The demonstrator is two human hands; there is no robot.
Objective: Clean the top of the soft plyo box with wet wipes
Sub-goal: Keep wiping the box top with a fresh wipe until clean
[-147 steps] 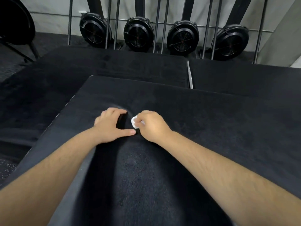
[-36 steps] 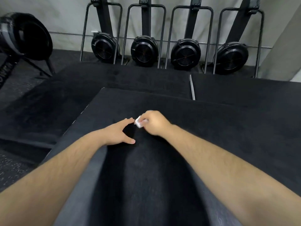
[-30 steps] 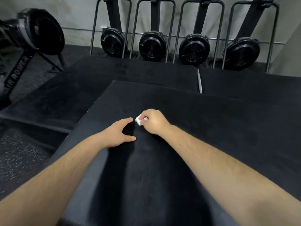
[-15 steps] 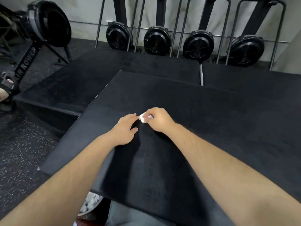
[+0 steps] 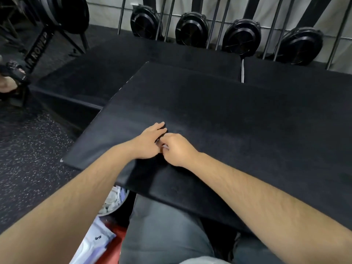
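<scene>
Step in hand: spot-wiping the box top.
The right hand pinches a small wad of wipe, mostly hidden, against the box top near its front edge. The left hand rests flat just beside it, fingers loose and holding nothing. Only 1 patch appears to be worked; the next move likely calls for broader strokes toward the far side.
</scene>
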